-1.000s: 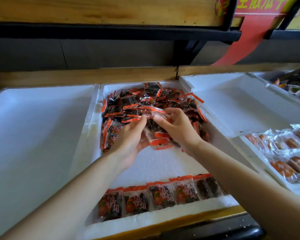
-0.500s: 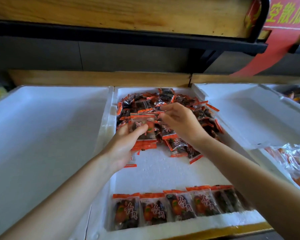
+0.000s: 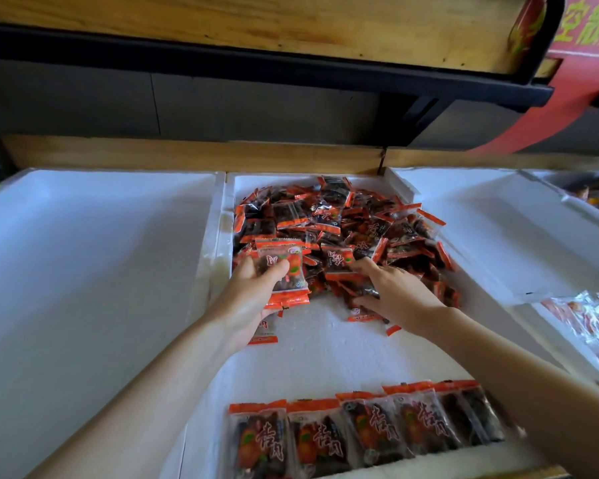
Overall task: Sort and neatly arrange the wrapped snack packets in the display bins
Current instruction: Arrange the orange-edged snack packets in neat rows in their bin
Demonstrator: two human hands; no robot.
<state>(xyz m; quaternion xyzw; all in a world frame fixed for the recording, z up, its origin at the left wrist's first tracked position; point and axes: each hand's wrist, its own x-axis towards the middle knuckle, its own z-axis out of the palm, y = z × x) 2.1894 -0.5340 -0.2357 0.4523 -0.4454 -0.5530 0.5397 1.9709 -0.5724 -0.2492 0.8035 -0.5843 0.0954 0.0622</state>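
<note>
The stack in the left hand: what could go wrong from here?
The left hand holds the stack with its thumb on top, so glossy packets might slide out. The right hand rests on the heaped pile; raking it could scatter packets toward the neat front row.

I see three bins side by side: the left bin (image 3: 94, 254), the middle bin (image 3: 325, 357) and the right bin (image 3: 498, 236), with a shelf (image 3: 256, 25) above and behind them. In the middle bin, a pile of packets (image 3: 343, 223) lies at the back and a row of packets (image 3: 360, 430) lies along the front, with bare floor between. The left hand (image 3: 246, 299) holds a stack of packets (image 3: 284, 271) at the pile's near left edge, the right hand (image 3: 398, 295) rests on its near edge just beside, and more packets (image 3: 595, 319) lie far right.
</note>
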